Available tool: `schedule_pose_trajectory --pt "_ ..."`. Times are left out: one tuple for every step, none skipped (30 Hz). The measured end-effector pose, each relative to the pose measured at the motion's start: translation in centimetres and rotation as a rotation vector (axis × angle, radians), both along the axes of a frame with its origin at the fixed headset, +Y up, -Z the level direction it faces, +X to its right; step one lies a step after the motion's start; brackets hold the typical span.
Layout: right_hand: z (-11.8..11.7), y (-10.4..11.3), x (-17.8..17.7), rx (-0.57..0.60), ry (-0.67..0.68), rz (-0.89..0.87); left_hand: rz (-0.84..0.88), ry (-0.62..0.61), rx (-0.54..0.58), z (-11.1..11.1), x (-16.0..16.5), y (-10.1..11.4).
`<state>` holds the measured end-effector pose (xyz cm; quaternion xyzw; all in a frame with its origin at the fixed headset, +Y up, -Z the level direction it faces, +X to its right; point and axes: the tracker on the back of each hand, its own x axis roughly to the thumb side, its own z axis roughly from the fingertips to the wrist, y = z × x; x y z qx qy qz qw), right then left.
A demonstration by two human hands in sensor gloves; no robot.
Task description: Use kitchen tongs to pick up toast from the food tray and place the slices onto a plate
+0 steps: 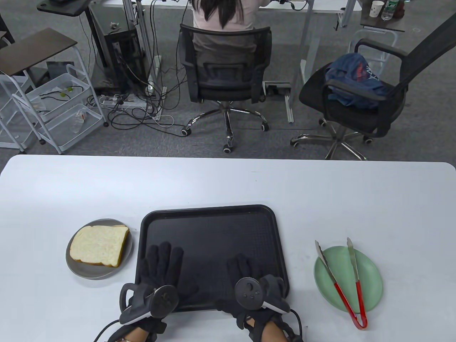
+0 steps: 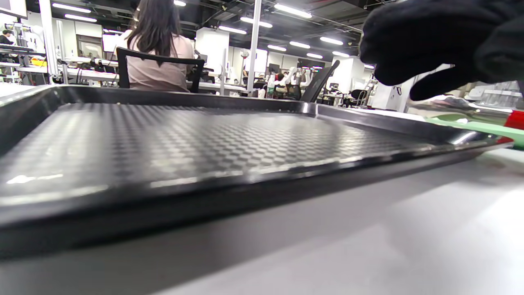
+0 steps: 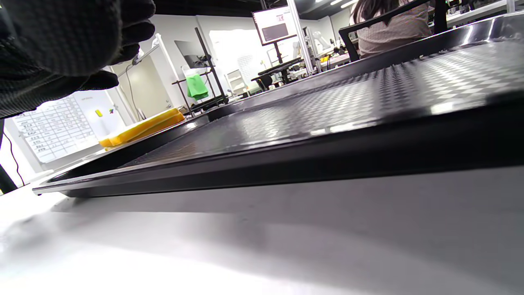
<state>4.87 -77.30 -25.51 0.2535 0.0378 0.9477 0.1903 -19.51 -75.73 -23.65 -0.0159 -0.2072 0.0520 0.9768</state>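
A slice of toast (image 1: 99, 245) lies on top of another on a grey plate (image 1: 76, 270), left of the black food tray (image 1: 213, 235). Nothing lies on the tray. The kitchen tongs (image 1: 329, 269), steel with red handles, rest spread apart on a green plate (image 1: 372, 274) to the tray's right. My left hand (image 1: 162, 265) and right hand (image 1: 245, 270) rest side by side on the tray's near part and hold nothing. The left wrist view looks low across the tray (image 2: 204, 135) to the green plate (image 2: 470, 125). In the right wrist view the toast crust (image 3: 143, 127) shows beyond the tray (image 3: 327, 106).
The white table (image 1: 228, 181) ends at its far edge, with office chairs (image 1: 224, 67) and a seated person (image 1: 224, 14) behind. Bare tabletop stretches beyond the tray and on both far sides of the plates.
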Motion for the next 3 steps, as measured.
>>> schedule_pose_trajectory --pt "0.01 -0.01 -0.02 -0.002 0.002 0.002 0.000 0.001 0.000 -0.01 0.00 0.00" --pt "0.01 -0.02 -0.03 -0.004 0.003 0.003 0.001 0.001 0.001 -0.01 -0.01 0.01" --pt "0.02 -0.03 -0.03 -0.006 0.004 0.004 0.002 0.002 0.000 -0.02 -0.01 0.00"
